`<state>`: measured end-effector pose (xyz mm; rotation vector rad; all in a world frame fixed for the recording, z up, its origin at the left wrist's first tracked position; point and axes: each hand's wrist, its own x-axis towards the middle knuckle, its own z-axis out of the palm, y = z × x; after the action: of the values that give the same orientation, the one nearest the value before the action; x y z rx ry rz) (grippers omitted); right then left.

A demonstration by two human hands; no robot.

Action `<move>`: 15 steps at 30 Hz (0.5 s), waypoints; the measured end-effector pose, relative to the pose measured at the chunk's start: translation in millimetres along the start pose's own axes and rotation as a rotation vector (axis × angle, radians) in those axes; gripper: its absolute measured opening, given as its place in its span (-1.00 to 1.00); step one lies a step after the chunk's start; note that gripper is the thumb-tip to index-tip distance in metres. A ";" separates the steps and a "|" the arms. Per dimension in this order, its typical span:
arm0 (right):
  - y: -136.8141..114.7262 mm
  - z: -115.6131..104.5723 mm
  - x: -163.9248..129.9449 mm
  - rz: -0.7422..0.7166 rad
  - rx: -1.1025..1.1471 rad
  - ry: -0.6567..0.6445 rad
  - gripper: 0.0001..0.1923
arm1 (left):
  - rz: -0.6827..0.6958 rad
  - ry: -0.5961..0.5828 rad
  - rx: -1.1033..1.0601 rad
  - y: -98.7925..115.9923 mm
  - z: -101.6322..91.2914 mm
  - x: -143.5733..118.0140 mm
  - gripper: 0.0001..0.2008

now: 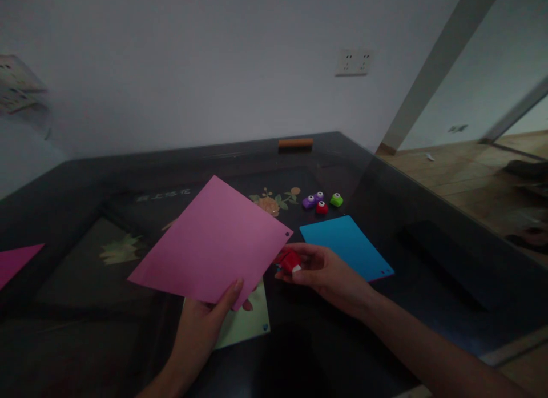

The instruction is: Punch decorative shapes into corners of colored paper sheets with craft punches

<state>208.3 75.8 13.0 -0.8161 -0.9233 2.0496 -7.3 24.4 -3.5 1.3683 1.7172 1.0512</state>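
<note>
My left hand (209,318) pinches a pink sheet of paper (209,244) by its near corner, thumb on top, and holds it tilted above the table. A small dark star- or flower-shaped hole shows at the sheet's right corner. Just beside that corner, my right hand (317,269) is closed on a red craft punch (291,261) with a white part. Partly hidden under the pink sheet lies a pale green sheet (244,324) with a small shape at its corner. To the right rests a blue sheet (346,246) with small holes at its near corner.
Beyond the blue sheet sit two purple punches (314,200), a red punch (322,208) and a green punch (336,200). An orange-brown cylinder (295,143) lies near the wall. A long black object (454,264) is at the right, a magenta sheet (17,261) at the left edge.
</note>
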 end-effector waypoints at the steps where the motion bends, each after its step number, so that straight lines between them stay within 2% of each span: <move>1: -0.1 -0.2 0.1 -0.001 -0.007 0.001 -0.49 | 0.003 0.001 -0.006 0.2 0.1 0.5 -0.63; 10: 5.5 -2.2 3.5 -0.067 0.013 0.102 -0.55 | -0.007 0.006 -0.019 6.0 0.3 -1.3 -0.63; 15: 6.6 -0.2 2.7 -0.065 0.018 0.142 -0.59 | 0.013 0.012 0.056 2.8 -1.0 -0.5 -0.62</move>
<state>204.7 74.9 7.0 -0.8977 -0.8402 1.9158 -7.0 24.0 -0.6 1.4130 1.7609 1.0276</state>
